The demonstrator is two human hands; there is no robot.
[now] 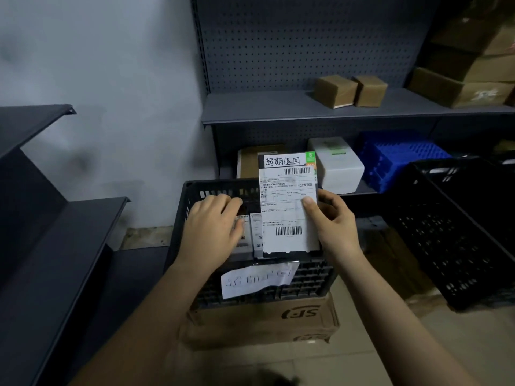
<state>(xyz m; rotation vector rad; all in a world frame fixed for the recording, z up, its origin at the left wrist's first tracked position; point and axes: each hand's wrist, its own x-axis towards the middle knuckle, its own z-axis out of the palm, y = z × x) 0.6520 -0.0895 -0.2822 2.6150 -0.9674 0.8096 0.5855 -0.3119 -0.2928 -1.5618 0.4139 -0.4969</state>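
Note:
My right hand point(333, 224) holds a flat dark package point(287, 201) upright over a black plastic crate point(192, 207); my thumb presses on its white shipping label with barcodes. A handwritten white strip runs along the package's top. My left hand point(216, 227) reaches into the crate, fingers resting on other labelled packages point(255, 232) standing inside. A creased paper note point(256, 280) is taped to the crate's front wall.
The crate sits on a cardboard box point(262, 321) on the floor. A second black crate point(457, 227) stands at the right. Grey shelves behind hold brown boxes point(351, 90), a white foam box point(338, 162) and a blue crate point(395, 160). Dark shelving point(55, 218) is at the left.

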